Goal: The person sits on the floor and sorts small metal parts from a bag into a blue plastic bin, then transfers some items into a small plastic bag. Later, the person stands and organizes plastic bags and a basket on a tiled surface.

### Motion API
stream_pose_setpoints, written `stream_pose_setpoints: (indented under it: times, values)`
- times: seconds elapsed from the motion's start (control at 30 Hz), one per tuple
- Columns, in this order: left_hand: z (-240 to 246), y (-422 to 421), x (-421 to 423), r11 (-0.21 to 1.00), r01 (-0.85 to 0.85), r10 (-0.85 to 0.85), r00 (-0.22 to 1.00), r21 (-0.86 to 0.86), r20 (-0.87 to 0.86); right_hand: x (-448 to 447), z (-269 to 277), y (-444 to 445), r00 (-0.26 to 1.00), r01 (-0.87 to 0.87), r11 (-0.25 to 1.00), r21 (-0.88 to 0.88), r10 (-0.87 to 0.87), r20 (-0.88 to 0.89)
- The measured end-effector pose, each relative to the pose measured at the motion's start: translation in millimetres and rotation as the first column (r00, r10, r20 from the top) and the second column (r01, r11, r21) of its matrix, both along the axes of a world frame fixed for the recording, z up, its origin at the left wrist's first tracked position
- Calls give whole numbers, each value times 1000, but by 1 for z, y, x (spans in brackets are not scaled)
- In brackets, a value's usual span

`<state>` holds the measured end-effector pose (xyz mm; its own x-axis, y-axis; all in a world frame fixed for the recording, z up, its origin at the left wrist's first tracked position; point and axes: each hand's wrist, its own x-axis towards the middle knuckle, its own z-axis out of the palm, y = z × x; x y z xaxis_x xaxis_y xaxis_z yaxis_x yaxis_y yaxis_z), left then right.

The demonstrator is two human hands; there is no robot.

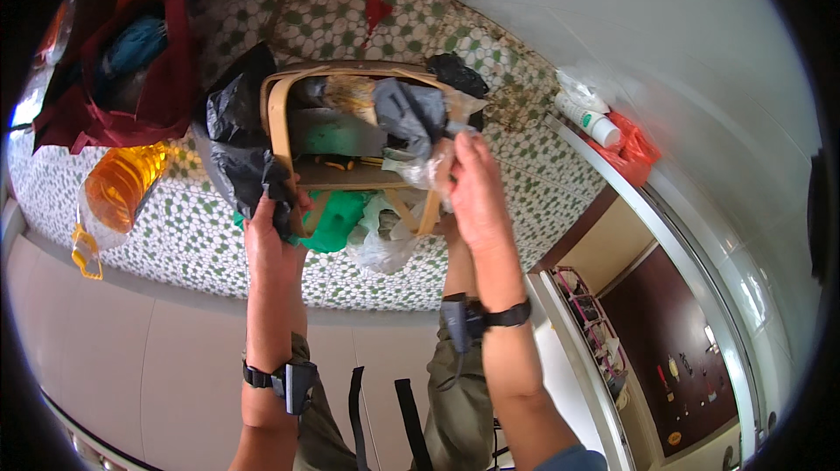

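Note:
A basket with tan strap-like handles (281, 123) rests on the floor in front of me. My left hand (270, 218) grips a crumpled black plastic bag (239, 163) by the basket's near left corner. At the right side, my right hand (476, 189) pinches clear plastic wrapping (433, 166). Touching that wrapping is a grey plastic bundle (410, 110), partly inside the basket. Deeper in lie a yellow-and-black handled tool (336, 162) and a greenish sheet-like surface (331, 140). Against the near side sit a green plastic bag (338, 222) and a whitish plastic bag (380, 241).
A dark red tote bag (147, 103) stands at the left, beside a large bottle of yellow oil (128, 182) lying on the pebble-patterned floor (210, 241). To the right, a white bottle (590, 120) and a red plastic bag (630, 149) lie by a metal door track (695, 261).

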<state>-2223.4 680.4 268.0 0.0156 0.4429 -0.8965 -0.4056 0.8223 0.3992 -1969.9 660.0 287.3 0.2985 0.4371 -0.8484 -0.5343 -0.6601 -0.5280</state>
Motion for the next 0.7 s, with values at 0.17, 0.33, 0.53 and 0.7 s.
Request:
stream_pose_setpoints:
  times: [0.17, 0.33, 0.53, 0.7]
  values:
    - [0, 0, 0, 998, 69, -69, 998, 9, -15, -34, 15, 7, 984, -123, 992, 30, 118, 131]
    - [0, 2, 4, 999, 54, -54, 998, 3, -17, -14, 5, 7, 1000, -14, 995, -103, 16, 18]
    - [1, 5, 10, 998, 41, -41, 999, 42, -10, 4, 4, -8, 973, 168, 979, 112, -146, -179]
    - [-1, 5, 13, 1000, -16, 16, 1000, -12, 17, 11, -9, -29, 991, 116, 991, 64, -111, -73]
